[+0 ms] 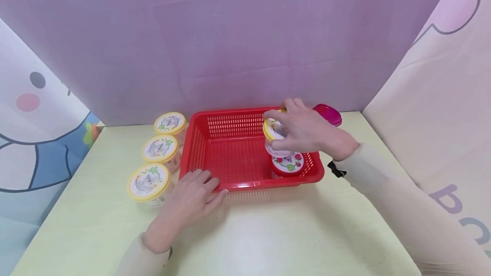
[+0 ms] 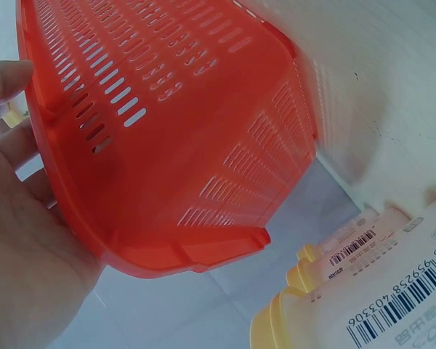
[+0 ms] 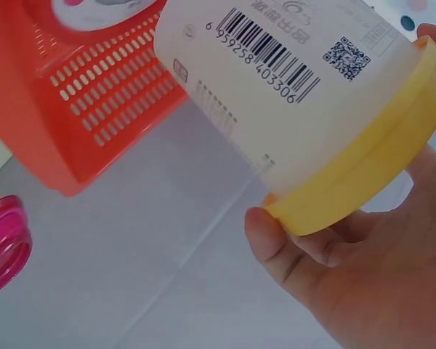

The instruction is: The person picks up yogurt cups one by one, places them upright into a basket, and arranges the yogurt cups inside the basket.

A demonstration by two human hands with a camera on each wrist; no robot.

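Note:
A red perforated plastic basket (image 1: 249,185) stands on the table. My left hand (image 1: 193,195) grips its rim at the front left corner, the thumb on the outer side in the left wrist view. Over the basket's right end, my right hand (image 1: 303,131) holds a translucent plastic tub (image 3: 276,94) by its yellow lid (image 3: 363,182), fingers and thumb around the lid's edge. Close beneath this tub, a tub with a red lid (image 1: 289,165) printed with berries sits inside the basket at the front right.
Left of the basket, three yellow-lidded tubs (image 1: 148,182) stand in a row running from front to back. Behind the right arm, a magenta translucent plastic object (image 1: 329,114) is partly hidden. A purple cloth wall (image 1: 230,46) rises along the table's back edge.

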